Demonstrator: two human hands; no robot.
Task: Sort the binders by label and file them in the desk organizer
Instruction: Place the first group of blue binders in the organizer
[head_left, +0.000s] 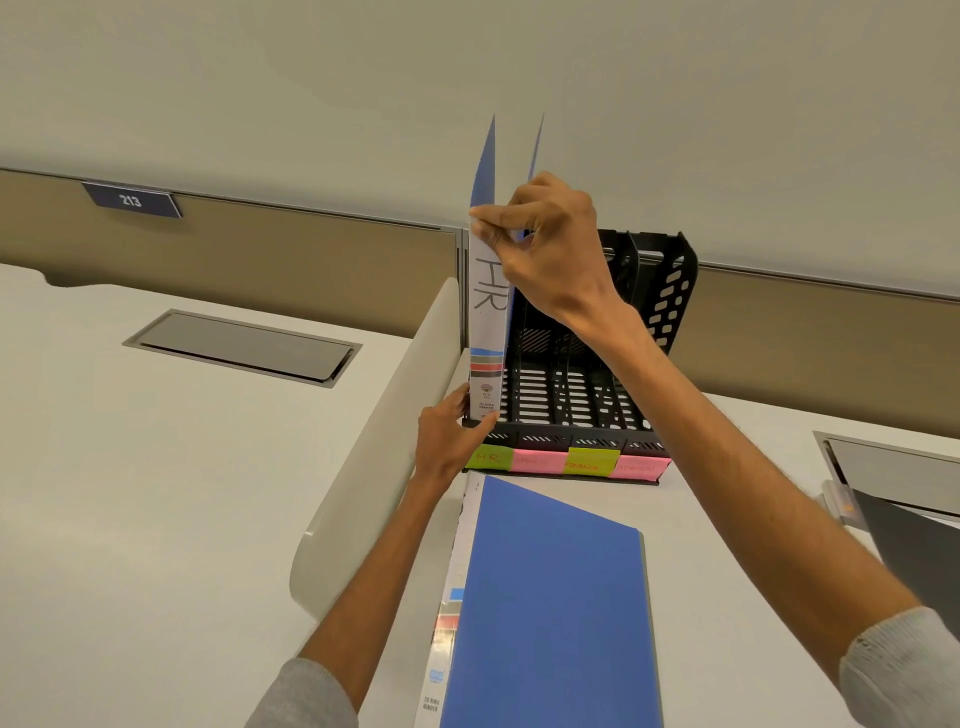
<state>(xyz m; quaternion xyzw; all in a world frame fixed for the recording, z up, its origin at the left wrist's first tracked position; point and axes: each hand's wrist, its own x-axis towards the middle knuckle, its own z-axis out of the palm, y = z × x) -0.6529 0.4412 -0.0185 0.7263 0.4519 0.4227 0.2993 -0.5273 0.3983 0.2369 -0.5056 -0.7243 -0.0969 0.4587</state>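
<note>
A blue binder with a white spine marked "HR" (487, 332) stands upright in the leftmost slot of the black desk organizer (670, 291). My right hand (545, 249) grips its top end, fingers pinching the spine and covers. My left hand (449, 436) holds the bottom of the spine at the organizer's front lip. Coloured sticky notes line the organizer's front; the green one on the left (488, 458) reads "HR". A second blue binder (550, 608) lies flat on the desk in front of the organizer.
A curved white divider panel (374, 441) rises just left of the organizer. A grey cable hatch (244, 345) sits in the left desk, another (893, 467) at the right. A dark folder (914, 551) lies at the right edge. A beige partition runs behind.
</note>
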